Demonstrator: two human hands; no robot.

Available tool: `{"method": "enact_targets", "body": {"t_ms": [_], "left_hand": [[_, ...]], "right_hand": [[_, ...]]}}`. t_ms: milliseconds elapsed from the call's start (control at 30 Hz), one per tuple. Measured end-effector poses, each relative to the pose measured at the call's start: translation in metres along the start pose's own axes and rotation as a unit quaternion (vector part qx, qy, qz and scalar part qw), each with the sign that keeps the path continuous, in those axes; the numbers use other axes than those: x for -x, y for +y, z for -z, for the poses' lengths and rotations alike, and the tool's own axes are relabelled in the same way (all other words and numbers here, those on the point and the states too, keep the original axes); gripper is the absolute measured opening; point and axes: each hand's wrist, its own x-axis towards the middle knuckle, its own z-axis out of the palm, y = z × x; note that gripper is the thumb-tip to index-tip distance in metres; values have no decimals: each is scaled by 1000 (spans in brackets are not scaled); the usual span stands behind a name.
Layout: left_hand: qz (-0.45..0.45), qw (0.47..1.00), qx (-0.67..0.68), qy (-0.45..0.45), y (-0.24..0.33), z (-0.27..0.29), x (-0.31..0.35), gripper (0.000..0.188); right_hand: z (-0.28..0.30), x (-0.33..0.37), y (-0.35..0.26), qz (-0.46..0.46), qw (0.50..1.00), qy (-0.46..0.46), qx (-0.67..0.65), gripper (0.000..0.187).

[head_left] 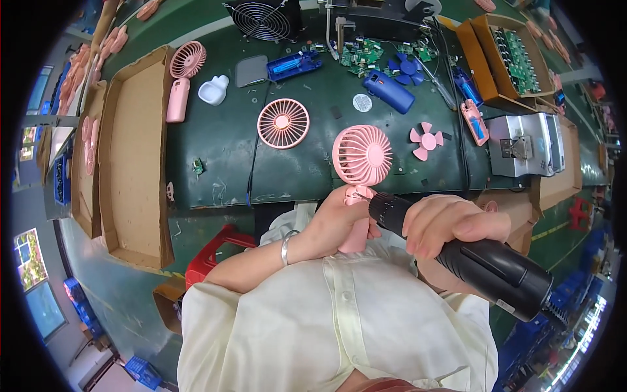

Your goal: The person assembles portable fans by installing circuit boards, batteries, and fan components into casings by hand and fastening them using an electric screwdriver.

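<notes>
My left hand (331,225) is wrapped round the handle of a pink handheld fan (362,157), whose round grille points up toward the table. A black electric screwdriver (499,271) lies in the grip of my right hand (450,228). Its nose meets the fan's neck just below the grille; the bit's tip is too small to make out. Beyond my hands on the green table lie a loose pink grille ring (283,123) and a pink fan blade (426,141). A blue handle casing (388,91) rests farther back.
An assembled pink fan (187,62) lies beside a cardboard tray (134,157) on the left. Green circuit boards (362,55) are heaped at the back, near a black cooling fan (264,21). At right stand a box of boards (516,62) and a metal device (526,145).
</notes>
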Motion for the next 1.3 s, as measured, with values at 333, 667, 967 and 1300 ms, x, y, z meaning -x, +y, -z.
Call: {"method": "enact_targets", "body": {"t_ms": [333, 667, 967, 1300], "left_hand": [[-19, 994, -86, -66, 10, -20, 6, 21], [-39, 992, 117, 22, 10, -1, 10, 19], [-89, 992, 87, -10, 6, 2, 12, 18], [-49, 979, 187, 57, 15, -15, 13, 11]], "right_hand": [[-6, 2, -11, -2, 999, 35, 27, 46], [-5, 6, -30, 64, 993, 102, -5, 34], [-6, 9, -28, 63, 993, 99, 6, 18], [6, 12, -24, 103, 993, -55, 35, 26]]}}
